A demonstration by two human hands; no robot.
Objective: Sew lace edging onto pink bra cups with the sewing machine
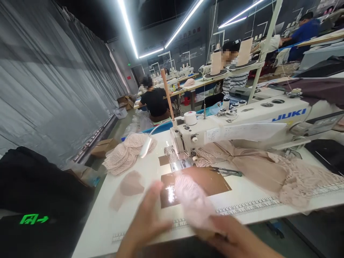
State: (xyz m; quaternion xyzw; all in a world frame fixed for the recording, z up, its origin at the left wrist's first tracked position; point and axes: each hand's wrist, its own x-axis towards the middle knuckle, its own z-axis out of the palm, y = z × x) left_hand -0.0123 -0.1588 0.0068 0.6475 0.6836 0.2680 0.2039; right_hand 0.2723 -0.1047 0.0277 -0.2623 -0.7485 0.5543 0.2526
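Note:
My right hand (228, 229), blurred by motion, is closed on a pale pink lace fabric piece (192, 195) at the table's front edge. The lace reaches over a brown shiny plate (215, 182) in front of the sewing machine needle. My left hand (147, 218) hovers to the left of the lace, thumb and fingers apart, with nothing in it. Beyond it lie thin beige fabric pieces (131, 184). Thread snips (227, 171) rest by the plate's right end. The white sewing machine (193, 134) stands just behind, its needle area partly hidden.
A stack of beige lace pieces (123, 157) sits at the table's back left, with a small lamp (146, 147) beside it. Gathered beige fabric (258, 165) lies under the machine arm. A ruler strip (249, 206) runs along the front edge. Other people sit at machines farther back.

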